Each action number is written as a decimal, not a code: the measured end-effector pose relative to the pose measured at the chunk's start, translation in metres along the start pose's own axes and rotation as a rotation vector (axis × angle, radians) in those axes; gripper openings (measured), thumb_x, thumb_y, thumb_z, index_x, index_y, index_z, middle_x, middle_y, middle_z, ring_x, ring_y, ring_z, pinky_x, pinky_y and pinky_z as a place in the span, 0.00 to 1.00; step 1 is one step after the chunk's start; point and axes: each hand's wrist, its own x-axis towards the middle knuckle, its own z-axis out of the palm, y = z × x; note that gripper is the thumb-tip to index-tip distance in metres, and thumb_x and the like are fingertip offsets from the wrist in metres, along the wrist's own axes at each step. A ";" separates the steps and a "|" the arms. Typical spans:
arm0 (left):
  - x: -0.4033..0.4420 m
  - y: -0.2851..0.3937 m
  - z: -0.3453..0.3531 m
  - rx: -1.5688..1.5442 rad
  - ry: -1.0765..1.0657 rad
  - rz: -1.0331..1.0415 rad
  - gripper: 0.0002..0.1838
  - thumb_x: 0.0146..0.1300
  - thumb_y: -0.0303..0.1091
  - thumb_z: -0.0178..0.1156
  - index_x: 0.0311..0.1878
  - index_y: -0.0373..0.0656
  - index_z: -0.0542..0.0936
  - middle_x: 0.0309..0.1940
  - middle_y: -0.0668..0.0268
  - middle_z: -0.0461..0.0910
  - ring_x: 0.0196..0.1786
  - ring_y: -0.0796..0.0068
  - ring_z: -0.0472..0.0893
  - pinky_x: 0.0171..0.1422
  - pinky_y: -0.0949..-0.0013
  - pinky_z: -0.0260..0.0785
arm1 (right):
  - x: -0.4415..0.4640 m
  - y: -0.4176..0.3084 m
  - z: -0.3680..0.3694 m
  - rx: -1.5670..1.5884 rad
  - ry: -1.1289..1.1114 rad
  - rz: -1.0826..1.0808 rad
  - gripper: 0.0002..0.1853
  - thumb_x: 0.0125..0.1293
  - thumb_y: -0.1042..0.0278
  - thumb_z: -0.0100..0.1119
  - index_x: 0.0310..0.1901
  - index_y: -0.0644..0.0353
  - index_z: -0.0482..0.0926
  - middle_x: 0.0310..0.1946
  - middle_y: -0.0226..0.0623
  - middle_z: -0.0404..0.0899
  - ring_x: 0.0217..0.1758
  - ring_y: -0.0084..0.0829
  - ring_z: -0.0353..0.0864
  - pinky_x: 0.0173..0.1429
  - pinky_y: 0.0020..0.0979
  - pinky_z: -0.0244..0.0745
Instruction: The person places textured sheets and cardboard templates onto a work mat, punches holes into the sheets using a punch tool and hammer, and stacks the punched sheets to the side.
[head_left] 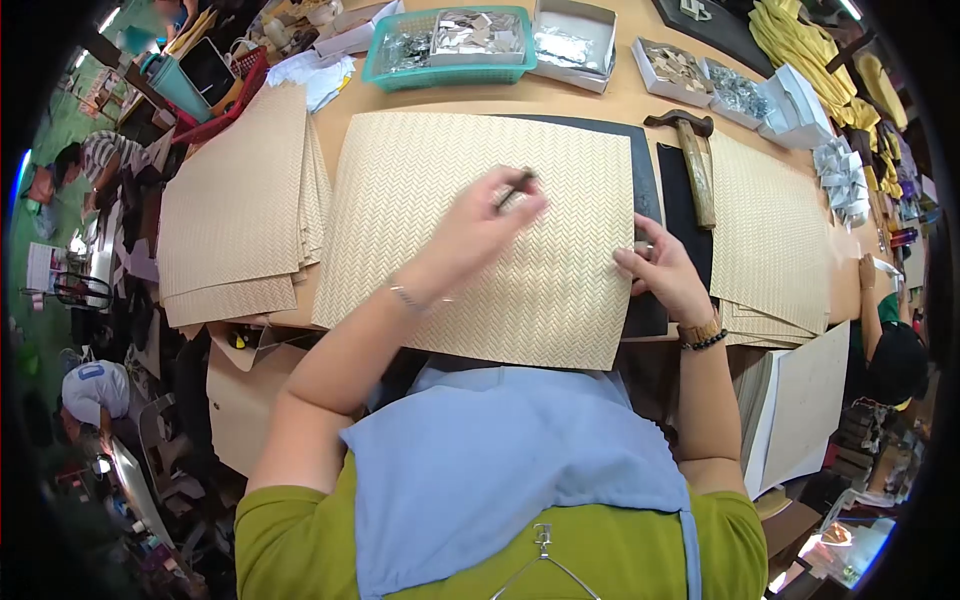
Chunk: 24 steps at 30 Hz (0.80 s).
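Observation:
A large cream sheet with a herringbone weave lies in front of me, its near edge over the table edge. Above its middle, my left hand is closed around a short, dark, pen-like tool; motion blurs the hand slightly. My right hand pinches the sheet's right edge, thumb on top and some fingers hidden. A small shiny spot shows by its fingers, too small to name. Under the sheet's right side lies a dark board. Beside it, a hammer rests on a black strip.
Stacks of woven sheets lie left and right. A teal basket and white boxes of small pieces line the back. Yellow material sits at the back right. Other people work on both sides.

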 end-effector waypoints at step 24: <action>-0.070 -0.022 -0.147 0.540 0.560 -0.063 0.09 0.59 0.30 0.65 0.38 0.38 0.76 0.30 0.73 0.75 0.33 0.84 0.70 0.40 0.78 0.65 | 0.015 0.028 -0.031 -0.189 0.458 -0.181 0.22 0.55 0.82 0.55 0.55 0.66 0.71 0.25 0.22 0.69 0.22 0.09 0.65 0.26 0.13 0.62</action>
